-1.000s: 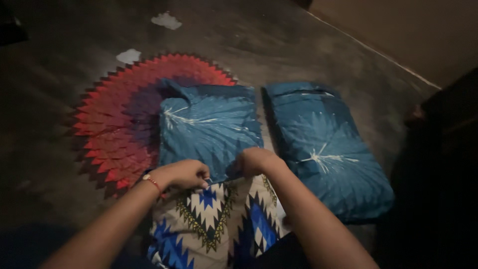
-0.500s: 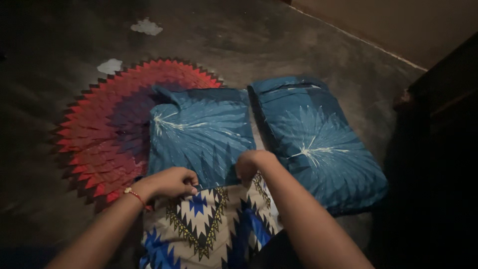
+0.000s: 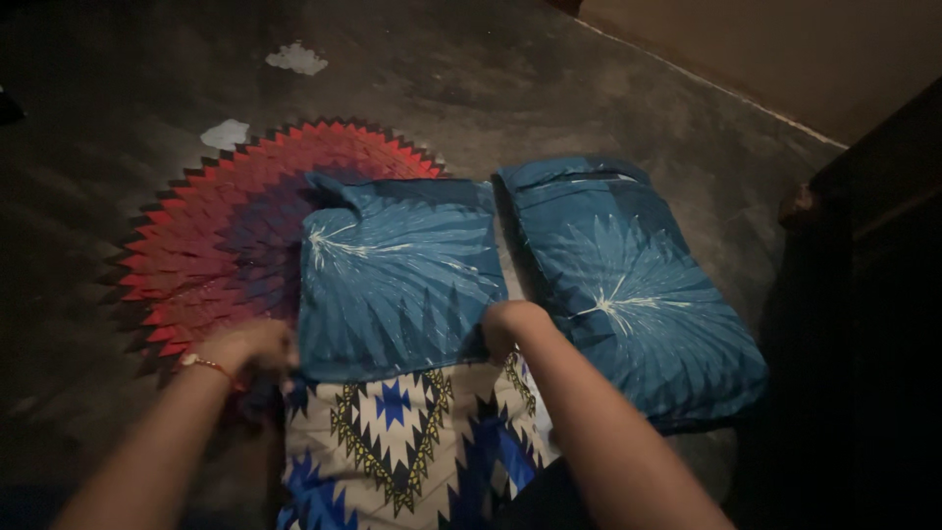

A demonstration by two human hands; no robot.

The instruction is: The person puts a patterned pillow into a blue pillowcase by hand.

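Both hands had slid apart to the near corners of the blue pillow [image 3: 397, 280]. My left hand [image 3: 250, 345] kept its grip clamped on the left corner; my right hand [image 3: 508, 324] pinched the right one. Beyond my left grip lay the red round mat [image 3: 211, 240]; a second blue pillow [image 3: 633, 285] sat right of my right grip, patterned cloth [image 3: 407, 437] below.

Your left hand [image 3: 257, 345] slid out to the blue pillowcase's [image 3: 397, 275] left corner, so your hands are wider apart.
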